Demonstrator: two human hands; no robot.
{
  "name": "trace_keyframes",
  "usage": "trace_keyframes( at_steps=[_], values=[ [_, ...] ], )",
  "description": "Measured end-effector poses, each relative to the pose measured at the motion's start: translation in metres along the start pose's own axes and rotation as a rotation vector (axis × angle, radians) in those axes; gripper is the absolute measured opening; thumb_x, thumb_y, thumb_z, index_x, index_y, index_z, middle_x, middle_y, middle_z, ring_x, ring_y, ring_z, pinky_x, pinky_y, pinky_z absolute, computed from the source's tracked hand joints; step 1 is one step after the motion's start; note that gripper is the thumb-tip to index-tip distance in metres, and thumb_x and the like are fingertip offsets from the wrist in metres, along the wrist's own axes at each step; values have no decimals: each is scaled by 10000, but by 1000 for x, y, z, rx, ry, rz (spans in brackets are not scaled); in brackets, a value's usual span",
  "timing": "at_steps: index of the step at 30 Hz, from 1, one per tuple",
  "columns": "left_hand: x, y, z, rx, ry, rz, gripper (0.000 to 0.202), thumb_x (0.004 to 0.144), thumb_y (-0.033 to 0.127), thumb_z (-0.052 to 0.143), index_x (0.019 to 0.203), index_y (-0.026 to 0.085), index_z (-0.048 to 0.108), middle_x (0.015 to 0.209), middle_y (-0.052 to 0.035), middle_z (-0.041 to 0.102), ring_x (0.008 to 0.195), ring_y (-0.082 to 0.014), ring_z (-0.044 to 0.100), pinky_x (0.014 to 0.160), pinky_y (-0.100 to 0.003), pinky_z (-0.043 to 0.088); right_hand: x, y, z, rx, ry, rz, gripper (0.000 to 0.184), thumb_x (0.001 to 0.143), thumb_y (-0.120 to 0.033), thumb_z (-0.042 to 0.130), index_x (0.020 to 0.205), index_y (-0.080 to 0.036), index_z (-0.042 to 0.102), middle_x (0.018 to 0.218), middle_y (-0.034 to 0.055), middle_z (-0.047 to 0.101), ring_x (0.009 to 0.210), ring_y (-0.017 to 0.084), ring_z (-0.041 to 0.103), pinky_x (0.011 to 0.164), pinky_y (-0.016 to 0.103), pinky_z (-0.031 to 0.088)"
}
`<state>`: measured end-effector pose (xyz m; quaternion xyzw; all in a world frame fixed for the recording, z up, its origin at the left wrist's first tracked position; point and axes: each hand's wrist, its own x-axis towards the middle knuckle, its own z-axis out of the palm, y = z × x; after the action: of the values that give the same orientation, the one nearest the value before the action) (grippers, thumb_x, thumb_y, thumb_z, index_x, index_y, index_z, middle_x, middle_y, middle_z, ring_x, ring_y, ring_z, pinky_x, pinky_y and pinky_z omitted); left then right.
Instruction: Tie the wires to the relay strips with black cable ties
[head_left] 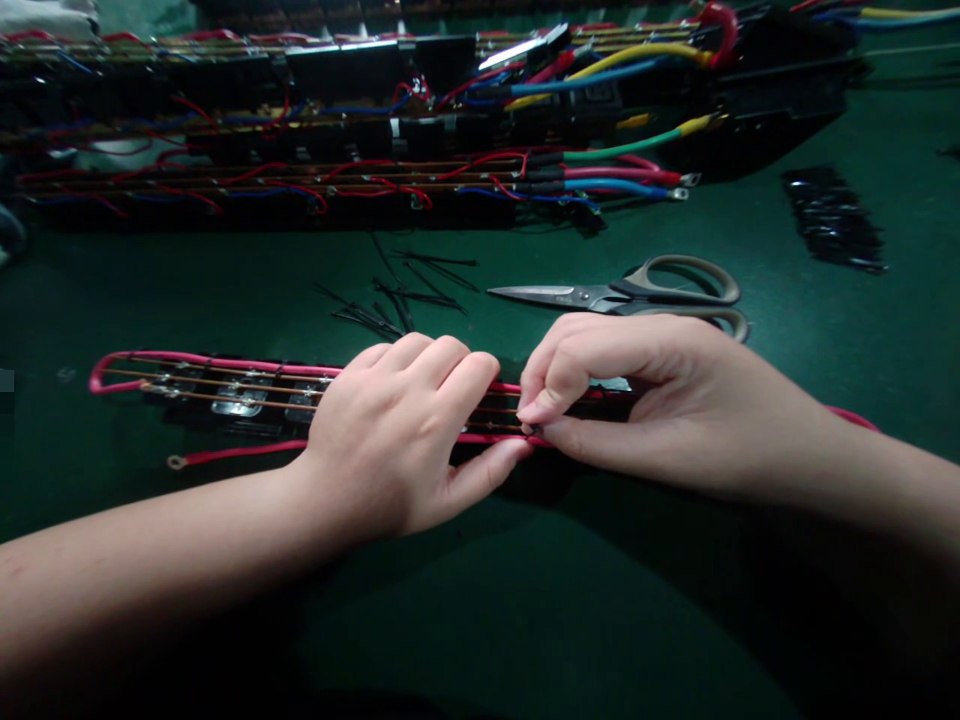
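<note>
A long black switch-like module strip (240,385) with copper-coloured rods lies on the green table, a red cable (214,360) running along its far side and looping round the left end. Along the near side runs another red cable section, with a ring terminal (177,462) at its tip. My left hand (405,430) is wrapped over the middle of the strip, its thumb against the near red cable. Just to the right, my right hand (637,395) pinches a small dark piece, apparently a black cable tie (534,430), at that cable. Most of it is hidden by the fingers.
Loose black cable ties (405,295) are scattered beyond the strip, beside scissors (555,295) pointing left. A bundle of black ties (832,220) lies at the right. Several larger wired strips (262,185) with coloured cables stretch across the back.
</note>
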<state>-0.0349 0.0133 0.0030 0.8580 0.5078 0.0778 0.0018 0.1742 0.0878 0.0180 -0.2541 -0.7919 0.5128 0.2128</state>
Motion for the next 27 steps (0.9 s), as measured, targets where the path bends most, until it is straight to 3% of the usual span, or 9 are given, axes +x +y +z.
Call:
trace_keyframes(
  at_steps=[27],
  values=[
    [-1,0,-1,3,0,0,379,996,536,425,986,199,597,992,-89,696,831,-270,615,687,-407,413,0,1,-1,-29,-11,-48,83,828,-210,726,754,-233,697,809,-9,733,765,162,694,704,282,546]
  ],
)
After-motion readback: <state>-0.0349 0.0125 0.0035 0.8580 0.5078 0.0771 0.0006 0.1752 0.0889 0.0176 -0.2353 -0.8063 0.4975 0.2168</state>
